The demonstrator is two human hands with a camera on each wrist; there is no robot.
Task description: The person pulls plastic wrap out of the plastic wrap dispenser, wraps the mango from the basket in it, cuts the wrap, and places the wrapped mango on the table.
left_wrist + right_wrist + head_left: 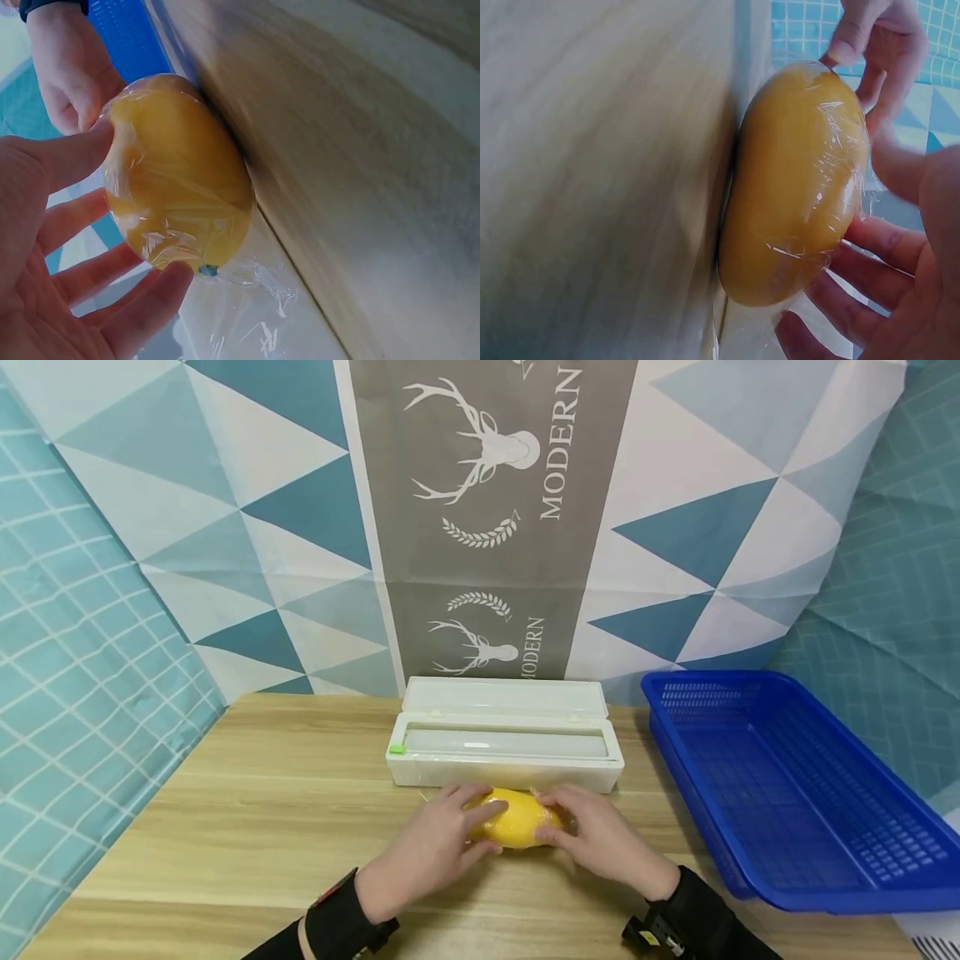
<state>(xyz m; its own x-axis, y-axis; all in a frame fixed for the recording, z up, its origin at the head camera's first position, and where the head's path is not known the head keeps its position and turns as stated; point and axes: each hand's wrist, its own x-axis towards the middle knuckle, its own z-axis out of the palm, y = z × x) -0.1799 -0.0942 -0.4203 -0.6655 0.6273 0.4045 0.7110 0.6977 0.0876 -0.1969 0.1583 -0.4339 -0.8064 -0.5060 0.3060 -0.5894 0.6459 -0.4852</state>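
Observation:
On the wooden table lies a yellow mango (517,820), covered in clear cling film that wrinkles and shines. My left hand (438,835) holds its left end, with thumb and fingers spread around it. At the other end my right hand (603,837) grips it between thumb and fingers. A small dark stem spot shows through the film in the left wrist view, where loose film (262,300) sticks out past that end. Just behind the mango stands a white cling film box (504,772), its lid raised, with a roll inside and a green slider (397,749) at the left.
A blue plastic basket (720,827) with perforated walls stands at the right of the table (247,827). Behind the table hangs a patterned cloth (480,552) with triangles and deer heads.

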